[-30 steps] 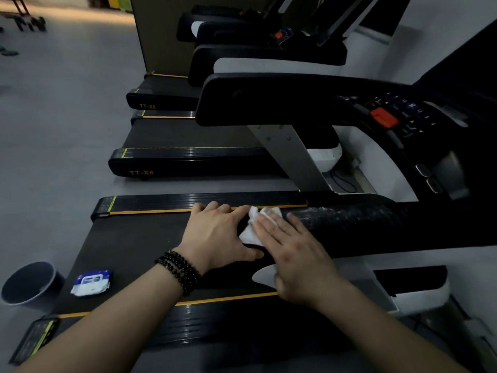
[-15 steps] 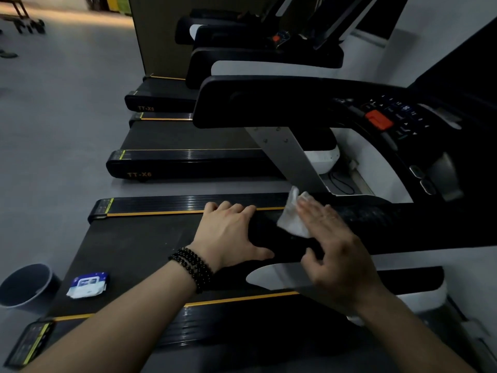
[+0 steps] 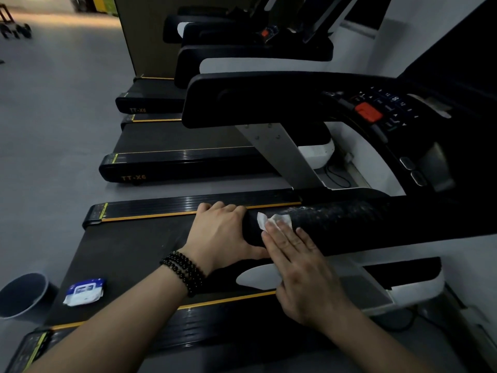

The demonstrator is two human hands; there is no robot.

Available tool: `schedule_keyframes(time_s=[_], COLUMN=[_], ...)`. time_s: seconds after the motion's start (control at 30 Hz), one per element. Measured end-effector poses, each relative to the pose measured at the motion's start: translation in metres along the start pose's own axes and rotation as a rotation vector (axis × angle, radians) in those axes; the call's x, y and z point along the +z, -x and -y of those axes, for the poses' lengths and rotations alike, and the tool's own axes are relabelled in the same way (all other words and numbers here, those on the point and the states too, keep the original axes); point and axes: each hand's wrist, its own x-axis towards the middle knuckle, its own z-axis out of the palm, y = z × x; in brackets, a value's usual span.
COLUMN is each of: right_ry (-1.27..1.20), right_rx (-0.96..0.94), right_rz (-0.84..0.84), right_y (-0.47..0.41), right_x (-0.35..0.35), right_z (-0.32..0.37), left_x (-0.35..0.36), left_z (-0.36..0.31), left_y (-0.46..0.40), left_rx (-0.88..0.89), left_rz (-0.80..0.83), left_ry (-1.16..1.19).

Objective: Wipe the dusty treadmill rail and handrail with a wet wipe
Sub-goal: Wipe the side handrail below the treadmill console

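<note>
Head view: wet wipe (image 3: 273, 221) under right hand (image 3: 301, 267) fingers (on handrail (image 3: 376, 222)).

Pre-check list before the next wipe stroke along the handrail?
1. White wet wipe under right hand, flat fingers pressing: ok.
2. Left hand grip on the end of the black padded handrail: ok.
3. Whitish dust ahead of the wipe on the handrail: not ok, uncleaned.
4. Wipe still wet enough: cannot tell.
5. Blue-and-white wipe pack lying on the dark treadmill belt: ok.

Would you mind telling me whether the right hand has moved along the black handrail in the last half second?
Yes: the right hand slid the white wipe back toward the left hand.
</note>
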Motion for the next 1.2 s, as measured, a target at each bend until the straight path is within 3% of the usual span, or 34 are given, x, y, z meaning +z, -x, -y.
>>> schedule_keyframes(time_s=[0.57,0.7,1.2], right_ry=[-0.050,-0.105,-0.048], right_rx=[-0.016,-0.090,-0.081], right_rz=[0.026,0.062,0.069], right_y=[-0.027,-0.018,-0.013], right_x=[-0.012,-0.012,-0.015], right_z=[0.006,0.009,-0.006], left_x=[0.001,0.003,0.004], left_z=[0.000,0.003,0.003], left_y=[0.002,0.002,0.003], left_rx=[0.012,0.021,0.020], left_rz=[-0.052,-0.047,-0.074], left_ry=[0.015,0.029,0.011])
